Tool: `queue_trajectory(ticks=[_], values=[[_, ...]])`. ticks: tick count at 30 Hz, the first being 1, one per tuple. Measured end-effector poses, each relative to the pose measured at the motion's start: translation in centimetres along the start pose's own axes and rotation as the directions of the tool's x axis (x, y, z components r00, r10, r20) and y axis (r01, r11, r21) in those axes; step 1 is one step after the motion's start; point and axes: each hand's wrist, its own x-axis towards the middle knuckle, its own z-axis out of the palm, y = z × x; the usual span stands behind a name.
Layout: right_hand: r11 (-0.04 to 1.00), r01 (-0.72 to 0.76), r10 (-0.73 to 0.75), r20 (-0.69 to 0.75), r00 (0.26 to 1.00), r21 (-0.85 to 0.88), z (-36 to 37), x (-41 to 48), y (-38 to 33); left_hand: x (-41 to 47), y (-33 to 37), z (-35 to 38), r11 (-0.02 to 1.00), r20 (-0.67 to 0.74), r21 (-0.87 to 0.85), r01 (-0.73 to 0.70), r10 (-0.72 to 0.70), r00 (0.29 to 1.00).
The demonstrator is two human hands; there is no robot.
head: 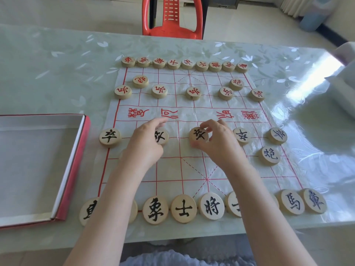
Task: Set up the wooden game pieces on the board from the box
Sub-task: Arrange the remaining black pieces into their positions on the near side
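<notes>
Right hand (217, 144) pinches the centre pawn (198, 135) on the board (192, 166), left hand (146, 144) grips the next pawn (161, 136); best to nudge each dead onto its line crossing, lettering upright; box (76, 164) sits left.

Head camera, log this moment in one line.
left hand: touches black-lettered round wooden piece | right hand: pinches middle black-lettered wooden piece

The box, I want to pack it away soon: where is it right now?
Head view: the box lies open on the table, left of the board, nearest the leftmost black soldier piece.
</notes>
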Motion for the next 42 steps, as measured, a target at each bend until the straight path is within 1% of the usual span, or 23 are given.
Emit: queue_trajectory(ticks=[2,4,7,10,13,17,23,25,28,30,42], values=[[1.0,-0.014,0.014,0.021,1.0,0.012,-0.16,-0.06,-0.01,-0.07,0.2,-0.11,1.0,-0.008,0.011,-0.018,0.018,1.0],[1.0,-0.014,0.013,0.041,0.999,0.022,-0.43,-0.19,0.02,-0.08,0.23,-0.2,0.999,-0.083,0.032,-0.021,0.024,0.996],[1.0,0.008,-0.009,0.063,0.998,0.012,-0.55,-0.33,0.03,-0.01,-0.12,-0.09,0.994,-0.189,0.106,0.041,-0.02,0.982],[1.0,0.014,-0.014,0.056,0.998,0.001,-0.33,-0.26,0.04,-0.1,-0.15,0.2,0.987,-0.225,0.147,0.07,-0.036,0.974],[1.0,0.012,-0.012,0.046,0.999,0.002,-0.1,-0.13,0.1,-0.04,-0.17,0.4,0.99,-0.208,0.122,0.067,-0.04,0.977],[1.0,0.016,-0.016,0.045,0.999,0.001,0.03,-0.04,0.18,-0.01,-0.21,0.25,0.996,-0.132,0.087,0.03,-0.019,0.991],[1.0,0.024,-0.025,0.044,0.999,0.005,0.09,0.11,0.43,-0.1,-0.45,-0.44,1.0,-0.052,-0.016,0.022,-0.022,0.998],[1.0,0.029,-0.029,0.046,0.999,0.006,0.11,0.11,0.48,-0.12,-0.33,-0.47,0.999,-0.064,-0.023,0.026,-0.028,0.998],[1.0,0.03,-0.03,0.043,0.999,0.006,0.14,0.15,0.48,-0.13,-0.21,-0.35,0.999,-0.137,0.041,0.031,-0.025,0.99],[1.0,0.028,-0.028,0.043,0.999,0.008,0.13,0.13,0.42,-0.08,-0.32,-0.19,0.997,-0.159,0.075,0.03,-0.018,0.987],[0.998,-0.045,0.046,0.012,0.999,-0.033,-0.16,-0.07,0.12,0.04,-0.5,0.11,0.998,-0.163,0.058,0.03,-0.02,0.986]])
